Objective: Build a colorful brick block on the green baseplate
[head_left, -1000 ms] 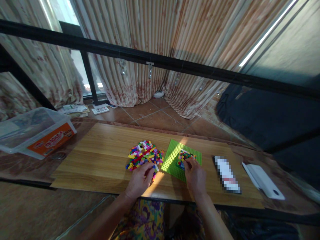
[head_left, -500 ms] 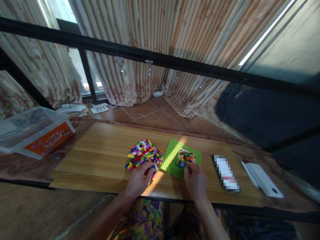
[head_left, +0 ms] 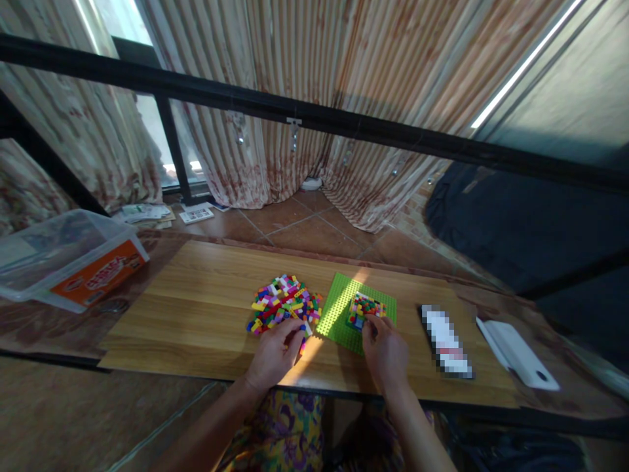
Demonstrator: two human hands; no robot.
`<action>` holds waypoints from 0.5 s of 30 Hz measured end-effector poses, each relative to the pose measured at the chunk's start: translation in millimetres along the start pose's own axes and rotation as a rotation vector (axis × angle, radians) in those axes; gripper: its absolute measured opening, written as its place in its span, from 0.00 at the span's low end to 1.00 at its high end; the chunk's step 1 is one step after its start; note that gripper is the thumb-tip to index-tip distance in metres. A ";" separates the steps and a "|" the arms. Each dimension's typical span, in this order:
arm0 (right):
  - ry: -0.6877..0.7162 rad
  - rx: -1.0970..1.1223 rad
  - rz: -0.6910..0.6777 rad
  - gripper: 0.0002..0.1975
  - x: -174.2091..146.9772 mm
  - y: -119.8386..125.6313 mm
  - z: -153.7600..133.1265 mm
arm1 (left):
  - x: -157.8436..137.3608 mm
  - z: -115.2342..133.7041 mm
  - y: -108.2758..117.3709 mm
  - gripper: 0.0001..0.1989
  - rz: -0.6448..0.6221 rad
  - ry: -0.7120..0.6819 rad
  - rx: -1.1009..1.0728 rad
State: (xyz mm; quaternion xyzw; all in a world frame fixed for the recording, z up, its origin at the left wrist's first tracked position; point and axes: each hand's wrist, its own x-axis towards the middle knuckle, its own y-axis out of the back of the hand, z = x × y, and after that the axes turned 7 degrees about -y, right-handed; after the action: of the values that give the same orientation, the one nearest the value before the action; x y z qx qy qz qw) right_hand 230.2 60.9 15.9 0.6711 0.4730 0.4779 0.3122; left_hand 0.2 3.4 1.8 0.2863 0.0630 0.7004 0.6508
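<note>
My left hand [head_left: 274,355] is closed in a pinch at the near edge of a pile of coloured toy bricks [head_left: 281,303]. A small blue brick [head_left: 302,327] shows at its thumb and fingertip. To the right lies a green studded baseplate [head_left: 339,303], with a sunlit strip along its left side. A low block of multicoloured bricks [head_left: 367,307] stands on its right part. My right hand [head_left: 386,354] has its fingers pinched together at the near edge of that block, touching it; whatever the fingertips hold is hidden.
A phone-like dark slab with a blurred face [head_left: 446,342] lies right of the baseplate, and a white plastic piece [head_left: 521,354] beyond it. A clear bin with an orange label [head_left: 101,275] sits at the far left. A black bar [head_left: 265,101] crosses above the wooden board [head_left: 177,314].
</note>
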 end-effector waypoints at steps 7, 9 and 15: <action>0.041 0.070 0.007 0.16 -3.6 2.8 -6.0 | -0.4 -2.1 -1.2 0.09 -0.010 0.012 -0.004; 0.063 0.067 0.008 0.16 -3.5 2.0 -7.1 | -0.5 -2.3 -1.0 0.09 -0.011 0.005 0.000; 0.104 0.016 0.005 0.16 -2.2 -1.8 -5.3 | -1.9 -3.7 -2.0 0.09 -0.007 0.005 -0.002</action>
State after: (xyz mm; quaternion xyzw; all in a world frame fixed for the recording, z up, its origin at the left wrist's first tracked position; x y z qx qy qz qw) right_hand 224.4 59.4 15.4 0.6490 0.4908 0.5093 0.2803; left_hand 0.1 2.9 -2.8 0.2836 0.0649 0.6987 0.6535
